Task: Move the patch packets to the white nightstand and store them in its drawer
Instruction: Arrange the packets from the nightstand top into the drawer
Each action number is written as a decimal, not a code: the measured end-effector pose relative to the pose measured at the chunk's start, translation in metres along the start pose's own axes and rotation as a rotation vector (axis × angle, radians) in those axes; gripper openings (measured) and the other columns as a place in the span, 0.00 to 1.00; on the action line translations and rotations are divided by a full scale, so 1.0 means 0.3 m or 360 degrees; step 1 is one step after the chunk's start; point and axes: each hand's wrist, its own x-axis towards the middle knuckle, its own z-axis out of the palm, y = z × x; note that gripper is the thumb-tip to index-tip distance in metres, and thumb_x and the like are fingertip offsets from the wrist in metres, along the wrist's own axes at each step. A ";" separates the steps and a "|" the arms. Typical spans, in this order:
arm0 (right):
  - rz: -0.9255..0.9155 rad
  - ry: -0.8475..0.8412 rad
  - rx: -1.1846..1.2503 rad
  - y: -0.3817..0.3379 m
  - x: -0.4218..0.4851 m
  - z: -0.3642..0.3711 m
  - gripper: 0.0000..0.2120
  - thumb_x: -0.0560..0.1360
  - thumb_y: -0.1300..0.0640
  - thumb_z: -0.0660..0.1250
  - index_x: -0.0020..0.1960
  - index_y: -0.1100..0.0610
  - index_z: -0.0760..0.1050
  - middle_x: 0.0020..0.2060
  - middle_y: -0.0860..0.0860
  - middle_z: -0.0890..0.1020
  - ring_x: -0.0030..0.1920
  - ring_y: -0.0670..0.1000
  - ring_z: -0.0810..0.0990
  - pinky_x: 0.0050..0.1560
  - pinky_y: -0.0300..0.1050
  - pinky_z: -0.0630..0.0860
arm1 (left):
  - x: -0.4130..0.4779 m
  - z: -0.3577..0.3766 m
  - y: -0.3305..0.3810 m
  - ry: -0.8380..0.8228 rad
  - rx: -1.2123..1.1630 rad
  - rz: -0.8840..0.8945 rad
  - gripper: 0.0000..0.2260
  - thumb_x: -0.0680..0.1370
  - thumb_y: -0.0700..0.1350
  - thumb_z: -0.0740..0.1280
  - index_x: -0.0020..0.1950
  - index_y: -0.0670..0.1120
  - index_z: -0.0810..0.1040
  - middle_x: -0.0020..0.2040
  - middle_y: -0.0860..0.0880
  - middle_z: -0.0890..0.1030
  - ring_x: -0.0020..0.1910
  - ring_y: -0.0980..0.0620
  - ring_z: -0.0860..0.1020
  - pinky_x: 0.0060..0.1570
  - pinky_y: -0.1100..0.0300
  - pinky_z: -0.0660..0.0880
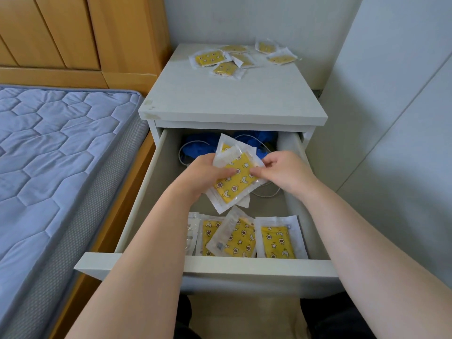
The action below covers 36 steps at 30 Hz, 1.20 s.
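Open drawer (156,182), both hands on packets (234,182).

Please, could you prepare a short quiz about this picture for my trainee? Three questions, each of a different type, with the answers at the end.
1. True or false: the drawer is shut.
2. Where do the unstored packets lie? A) on the bed B) on top of the nightstand C) on the floor
3. Fill in: the left hand and the right hand together hold several ___ over the drawer.
Key: 1 false; 2 B; 3 packets.
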 end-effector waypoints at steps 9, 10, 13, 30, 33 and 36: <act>-0.0124 -0.0059 -0.0123 -0.001 -0.008 -0.064 0.05 0.70 0.57 0.74 0.41 0.57 0.80 0.52 0.48 0.81 0.51 0.48 0.78 0.51 0.44 0.73 | -0.008 0.020 0.004 -0.0315 0.0330 0.0109 0.12 0.76 0.46 0.70 0.58 0.51 0.76 0.53 0.51 0.83 0.50 0.51 0.82 0.56 0.51 0.78; -0.0115 -0.0107 -0.0146 0.000 -0.009 -0.072 0.06 0.70 0.57 0.74 0.43 0.58 0.81 0.52 0.49 0.83 0.50 0.48 0.80 0.51 0.44 0.75 | -0.010 0.024 0.005 -0.0354 0.0350 0.0117 0.12 0.76 0.45 0.70 0.58 0.52 0.76 0.53 0.51 0.83 0.50 0.52 0.82 0.54 0.53 0.78; -0.0097 -0.0176 -0.0238 0.004 -0.009 -0.085 0.09 0.70 0.57 0.75 0.45 0.61 0.81 0.45 0.53 0.84 0.46 0.51 0.82 0.47 0.46 0.77 | -0.013 0.037 0.005 -0.0432 0.0404 0.0127 0.10 0.76 0.45 0.70 0.56 0.54 0.76 0.51 0.54 0.83 0.48 0.55 0.83 0.51 0.59 0.78; -0.0113 -0.0360 -0.0232 0.001 -0.022 -0.099 0.07 0.72 0.61 0.73 0.49 0.59 0.79 0.45 0.52 0.85 0.45 0.48 0.84 0.53 0.50 0.80 | -0.009 0.069 0.003 -0.0544 0.0579 0.0086 0.15 0.75 0.47 0.70 0.61 0.51 0.76 0.55 0.52 0.83 0.51 0.53 0.82 0.56 0.53 0.78; -0.0102 -0.0370 -0.0373 0.007 -0.021 -0.117 0.07 0.72 0.62 0.72 0.50 0.60 0.78 0.47 0.54 0.84 0.47 0.50 0.83 0.53 0.52 0.79 | -0.008 0.068 -0.009 -0.0681 0.0649 0.0019 0.16 0.76 0.48 0.69 0.63 0.52 0.74 0.56 0.53 0.81 0.52 0.53 0.81 0.53 0.56 0.79; -0.0015 -0.0554 -0.0620 0.025 -0.024 -0.135 0.08 0.72 0.61 0.72 0.51 0.58 0.78 0.47 0.53 0.84 0.48 0.52 0.83 0.53 0.51 0.79 | -0.010 0.067 -0.024 -0.0823 0.0829 -0.0085 0.20 0.77 0.48 0.68 0.68 0.51 0.70 0.57 0.51 0.80 0.51 0.54 0.81 0.52 0.59 0.79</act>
